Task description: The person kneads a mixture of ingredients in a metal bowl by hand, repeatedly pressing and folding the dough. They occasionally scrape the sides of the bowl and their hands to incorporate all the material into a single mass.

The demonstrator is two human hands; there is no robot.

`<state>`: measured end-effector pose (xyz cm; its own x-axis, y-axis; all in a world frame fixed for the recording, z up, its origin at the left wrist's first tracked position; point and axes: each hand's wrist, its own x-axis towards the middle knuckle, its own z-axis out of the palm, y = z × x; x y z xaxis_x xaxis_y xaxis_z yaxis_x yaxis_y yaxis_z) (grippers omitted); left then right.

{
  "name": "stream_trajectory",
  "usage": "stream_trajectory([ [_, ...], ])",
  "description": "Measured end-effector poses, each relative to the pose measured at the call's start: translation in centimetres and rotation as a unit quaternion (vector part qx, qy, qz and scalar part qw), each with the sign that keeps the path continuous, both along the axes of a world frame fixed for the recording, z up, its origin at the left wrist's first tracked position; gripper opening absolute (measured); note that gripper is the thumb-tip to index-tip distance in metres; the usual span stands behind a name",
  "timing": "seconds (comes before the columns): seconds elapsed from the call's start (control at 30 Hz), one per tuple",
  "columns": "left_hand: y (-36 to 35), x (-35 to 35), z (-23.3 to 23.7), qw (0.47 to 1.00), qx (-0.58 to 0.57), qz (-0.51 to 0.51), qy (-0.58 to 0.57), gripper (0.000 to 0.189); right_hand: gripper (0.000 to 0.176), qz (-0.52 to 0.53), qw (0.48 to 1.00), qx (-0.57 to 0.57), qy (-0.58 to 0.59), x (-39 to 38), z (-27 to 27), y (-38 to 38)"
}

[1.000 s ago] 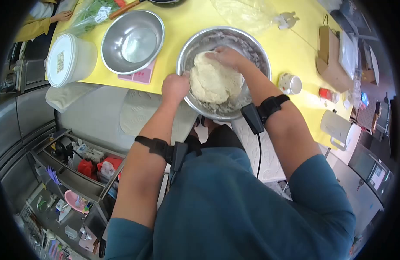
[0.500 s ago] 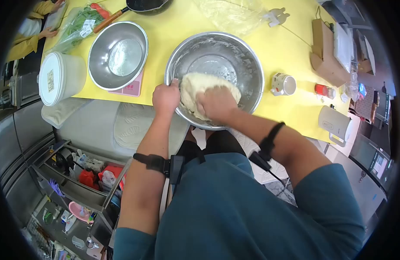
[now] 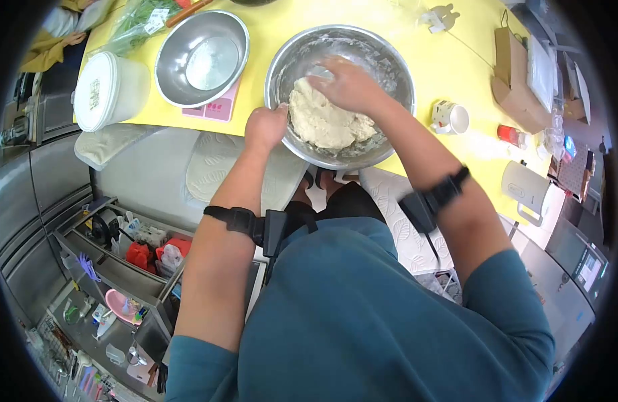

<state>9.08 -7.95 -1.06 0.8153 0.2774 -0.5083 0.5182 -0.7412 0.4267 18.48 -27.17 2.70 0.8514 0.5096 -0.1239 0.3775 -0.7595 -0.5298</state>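
A large steel bowl [image 3: 404, 100] stands at the near edge of the yellow table, with dough residue on its inner wall. Pale dough [image 3: 329, 124] lies in the near part of the bowl. My left hand [image 3: 266, 127] grips the bowl's left rim, thumb over the edge. Over the far side of the dough is my right hand [image 3: 348, 84], its fingers spread and somewhat blurred. Its finger undersides are hidden, so contact with the dough is hard to tell.
An empty steel bowl [image 3: 168, 67] rests on a pink scale [image 3: 218, 109], beside a white lidded tub [image 3: 98, 94]. Rightward are a mug [image 3: 451, 118], a red-capped jar [image 3: 510, 134], a white appliance [image 3: 525, 187] and a cardboard box [image 3: 520, 100]. Another person's sleeve [image 3: 44, 52] shows at upper left.
My right hand has risen from its fist in the dough and opened toward the bowl's far side. The dough looks flatter and broader. The camera view has shifted, moving the table items up and right.
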Motion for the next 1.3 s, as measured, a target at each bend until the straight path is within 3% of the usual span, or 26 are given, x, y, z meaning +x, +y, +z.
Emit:
stream_trajectory([
  [0.03, 0.4, 0.1, -1.6, 0.999, 0.003, -0.032, -0.011, 0.058, 0.055, -0.013, 0.996, 0.023, 0.081, 0.8, -2.2, 1.4],
  [0.07, 0.6, -0.5, -2.9, 0.998, 0.003, -0.06, -0.02, 0.058, 0.057, -0.011, 0.986, -0.035, 0.164, 1.2, -2.4, 2.8],
  [0.13, -0.2, -0.3, -0.7, 1.0, -0.015, 0.006, -0.006, 0.059, 0.059, 0.064, 0.959, -0.121, 0.248, 3.5, -3.2, 5.0],
  [0.2, -0.9, -0.6, 0.8, 0.997, -0.022, 0.076, 0.017, 0.058, 0.059, 0.189, 0.931, -0.17, 0.261, 4.6, -4.6, 6.4],
  [0.23, -0.9, -0.6, 0.0, 0.996, -0.016, 0.09, 0.02, 0.056, 0.056, 0.271, 0.926, -0.122, 0.232, 4.2, -4.7, 6.1],
  [0.33, -1.5, -0.3, 1.0, 0.995, 0.018, 0.095, 0.027, 0.054, 0.049, 0.272, 0.92, -0.116, 0.257, 1.4, -0.2, 2.5],
  [0.4, -1.7, -0.1, 1.2, 0.995, 0.008, 0.102, 0.021, 0.053, 0.043, 0.325, 0.93, -0.097, 0.142, -1.4, 2.3, -1.7],
  [0.47, -1.8, -0.3, 1.5, 0.994, -0.004, 0.108, 0.021, 0.054, 0.041, 0.325, 0.923, -0.166, 0.12, -4.7, 7.7, -3.8],
  [0.57, -1.5, 0.0, 1.8, 0.994, -0.014, 0.108, 0.023, 0.054, 0.036, 0.278, 0.921, -0.258, 0.091, -8.6, 9.0, -6.3],
  [0.73, -1.8, 0.2, 1.9, 0.995, -0.01, 0.088, 0.041, 0.054, 0.033, 0.247, 0.922, -0.295, 0.026, -9.3, 3.4, -5.8],
  [0.77, -2.1, -0.4, 1.8, 0.995, -0.013, 0.086, 0.051, 0.055, 0.034, 0.251, 0.936, -0.245, -0.024, -9.2, 1.2, -5.1],
  [0.97, -1.6, 0.1, 1.7, 0.996, -0.058, 0.053, 0.038, 0.058, 0.039, 0.202, 0.94, -0.264, -0.073, -6.0, -1.1, 0.2],
  [1.07, -0.2, 0.0, 1.1, 0.998, -0.055, 0.014, 0.007, 0.059, 0.046, 0.228, 0.936, -0.268, 0.028, -4.3, -1.4, 0.2],
  [1.1, -0.2, -0.3, 0.8, 0.999, -0.04, 0.016, -0.006, 0.06, 0.055, 0.231, 0.907, -0.306, 0.177, -2.9, 1.3, 1.0],
  [1.2, -0.6, -1.0, 1.2, 0.999, -0.035, 0.021, 0.007, 0.061, 0.058, 0.24, 0.96, -0.122, 0.074, -3.6, 5.4, -2.8],
  [1.3, -0.1, -1.6, 0.3, 0.999, -0.043, 0.028, 0.016, 0.062, 0.064, 0.003, 0.997, 0.025, 0.073, -2.1, 6.0, -5.5],
])
